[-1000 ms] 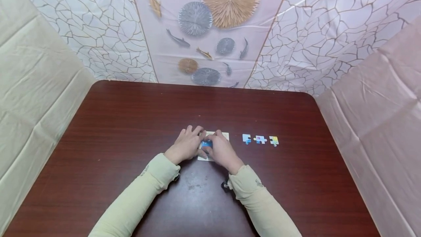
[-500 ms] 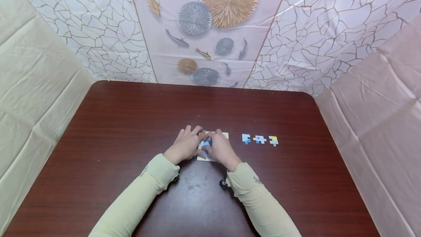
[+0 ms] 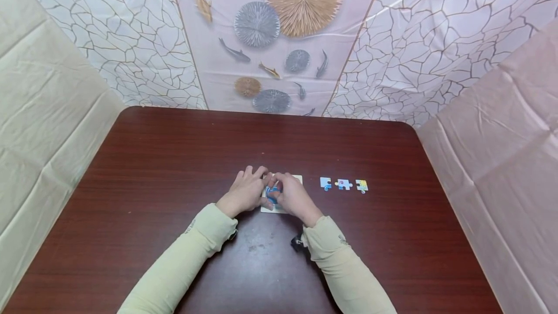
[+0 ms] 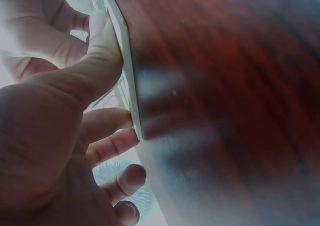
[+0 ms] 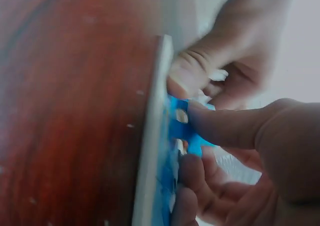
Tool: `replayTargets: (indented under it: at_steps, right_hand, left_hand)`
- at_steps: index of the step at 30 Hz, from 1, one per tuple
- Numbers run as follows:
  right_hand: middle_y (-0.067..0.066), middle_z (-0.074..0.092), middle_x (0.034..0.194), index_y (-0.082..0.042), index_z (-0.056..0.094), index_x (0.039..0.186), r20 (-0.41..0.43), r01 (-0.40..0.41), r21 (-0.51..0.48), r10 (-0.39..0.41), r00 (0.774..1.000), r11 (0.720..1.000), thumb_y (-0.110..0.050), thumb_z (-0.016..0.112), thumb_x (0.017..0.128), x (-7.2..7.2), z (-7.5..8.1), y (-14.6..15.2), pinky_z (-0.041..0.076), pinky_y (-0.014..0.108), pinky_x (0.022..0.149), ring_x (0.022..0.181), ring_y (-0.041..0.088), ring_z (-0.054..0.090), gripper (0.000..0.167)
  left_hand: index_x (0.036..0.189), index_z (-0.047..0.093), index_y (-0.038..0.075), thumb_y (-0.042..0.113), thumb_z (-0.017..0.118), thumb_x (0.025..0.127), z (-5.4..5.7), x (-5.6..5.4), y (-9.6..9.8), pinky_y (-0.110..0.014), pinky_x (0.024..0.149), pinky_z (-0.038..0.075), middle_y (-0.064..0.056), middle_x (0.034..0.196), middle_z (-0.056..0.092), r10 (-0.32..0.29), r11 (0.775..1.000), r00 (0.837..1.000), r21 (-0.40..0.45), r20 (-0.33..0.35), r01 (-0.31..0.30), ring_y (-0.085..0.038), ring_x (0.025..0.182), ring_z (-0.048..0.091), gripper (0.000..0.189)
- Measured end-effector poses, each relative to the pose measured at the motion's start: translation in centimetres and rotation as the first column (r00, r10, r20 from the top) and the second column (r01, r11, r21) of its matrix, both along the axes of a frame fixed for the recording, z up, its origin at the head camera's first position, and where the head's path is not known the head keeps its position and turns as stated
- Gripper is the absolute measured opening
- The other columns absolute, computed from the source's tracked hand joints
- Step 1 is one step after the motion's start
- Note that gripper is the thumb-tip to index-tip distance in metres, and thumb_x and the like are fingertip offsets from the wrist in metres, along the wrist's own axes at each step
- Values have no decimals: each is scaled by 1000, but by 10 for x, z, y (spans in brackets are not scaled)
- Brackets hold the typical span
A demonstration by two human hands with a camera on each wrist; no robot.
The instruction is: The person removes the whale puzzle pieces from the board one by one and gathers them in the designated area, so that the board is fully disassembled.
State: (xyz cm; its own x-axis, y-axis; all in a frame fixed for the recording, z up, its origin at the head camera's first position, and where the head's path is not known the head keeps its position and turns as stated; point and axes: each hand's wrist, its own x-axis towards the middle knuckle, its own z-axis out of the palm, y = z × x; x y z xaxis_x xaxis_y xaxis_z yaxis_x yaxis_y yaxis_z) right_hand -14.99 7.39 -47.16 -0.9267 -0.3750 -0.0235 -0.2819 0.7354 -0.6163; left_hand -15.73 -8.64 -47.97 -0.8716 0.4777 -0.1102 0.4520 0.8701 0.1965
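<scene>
Blue jigsaw piece (image 5: pixel 181 131) is pinched in the right hand (image 3: pixel 297 198), tilted over the cream puzzle tray (image 3: pixel 299 178); left hand (image 3: pixel 245 193) is clamped on the tray's edge. If that grip slackens, tray probably skids, and a crooked push might jam the piece.

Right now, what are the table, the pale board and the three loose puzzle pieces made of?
The table looks like glossy red-brown wood, or wood-look laminate: streaky grain, bright reflections. The pale board may be thin wood or thick card, since its edge looks stiff. The puzzle pieces show coloured prints, maybe on card or wood; too small to tell.
</scene>
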Motion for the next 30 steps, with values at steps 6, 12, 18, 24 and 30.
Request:
replayTargets:
  at_steps: [6, 12, 18, 24, 30]
  right_hand:
    - [0, 55, 78, -10, 65, 91, 81, 10, -52, -6, 997, 999, -10, 71, 87, -1, -1, 6, 45, 30, 68, 71, 14, 52, 7]
    - [-4, 59, 75, -9, 66, 87, 110, -18, -77, 26, 994, 997, -9, 70, 88, -4, -4, 10, 47, 28, 69, 71, 10, 55, 4]
    - [-4, 60, 75, -11, 63, 89, 102, -29, -109, 41, 994, 994, -10, 69, 89, -3, -5, 13, 47, 29, 69, 70, 11, 56, 6]
    - [-3, 61, 75, -13, 61, 91, 89, 5, -141, 8, 996, 990, -13, 70, 90, -2, -6, 15, 46, 30, 71, 70, 12, 56, 9]
    - [-3, 60, 75, -12, 61, 91, 74, 35, -148, -24, 997, 988, -14, 70, 89, -1, -6, 17, 47, 31, 70, 69, 11, 56, 10]
  left_hand:
    - [143, 50, 13, 61, 74, 71, -1, 0, 0, -40, 84, 38, -2, 139, 44, -8, 1000, 1000, 8, -2, 8, -33, 110, 42, 91]
    - [143, 50, 11, 61, 73, 72, 0, 1, -1, -40, 85, 36, -3, 137, 44, -16, 1000, 1000, 11, -8, 16, -33, 110, 41, 91]
    - [144, 48, 10, 63, 71, 73, 0, 2, -1, -43, 88, 34, -3, 136, 44, -26, 1000, 1000, -12, -13, 26, -31, 112, 39, 91]
    - [146, 44, 9, 61, 68, 78, 1, 4, -3, -48, 98, 31, -4, 138, 44, -35, 999, 999, -3, 1, 35, -31, 124, 37, 90]
    - [148, 39, 3, 57, 65, 84, 6, 8, -4, -50, 107, 28, -10, 146, 39, -78, 997, 996, 1, 32, 78, -31, 137, 31, 88]
